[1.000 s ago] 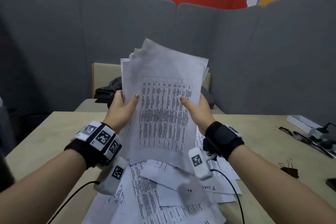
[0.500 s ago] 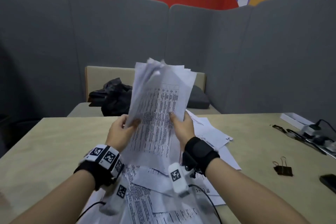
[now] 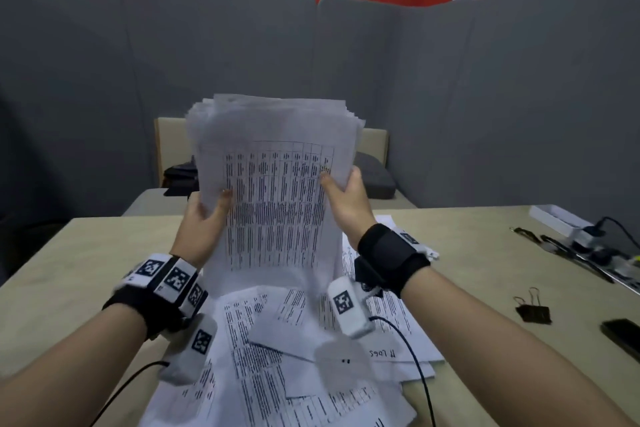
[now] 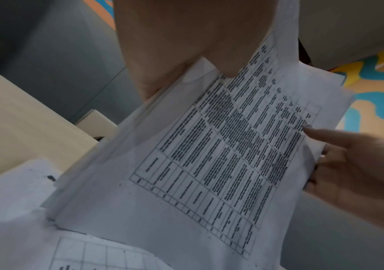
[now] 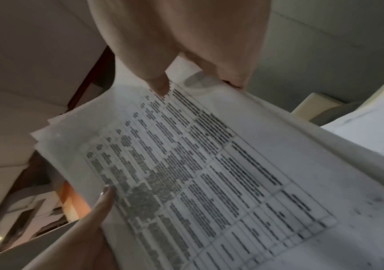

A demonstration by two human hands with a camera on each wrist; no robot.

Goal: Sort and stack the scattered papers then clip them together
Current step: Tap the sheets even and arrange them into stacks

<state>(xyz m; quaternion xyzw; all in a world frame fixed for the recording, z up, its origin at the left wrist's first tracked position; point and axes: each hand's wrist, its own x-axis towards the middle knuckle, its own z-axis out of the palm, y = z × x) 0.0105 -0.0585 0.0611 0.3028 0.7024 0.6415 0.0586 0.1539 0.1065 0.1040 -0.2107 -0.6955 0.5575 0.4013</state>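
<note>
- Two hands are holding a stack of papers [image 3: 273,198] upright above the table [image 3: 69,263].
- Left hand [image 3: 204,222] is gripping the stack's left edge, thumb lying on the printed front.
- Right hand [image 3: 346,204] is gripping the right edge the same way.
- More loose sheets [image 3: 277,357] are lying scattered on the near table under the wrists.
- One black clip [image 3: 533,312] is sitting on the right, well apart from them.

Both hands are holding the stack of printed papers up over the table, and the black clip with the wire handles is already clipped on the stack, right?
Not quite. Left hand and right hand do hold the stack of white printed papers up over the beige table, but the black binder clip with wire handles lies on the table to the right, apart from the stack. The head view shows it.
</note>
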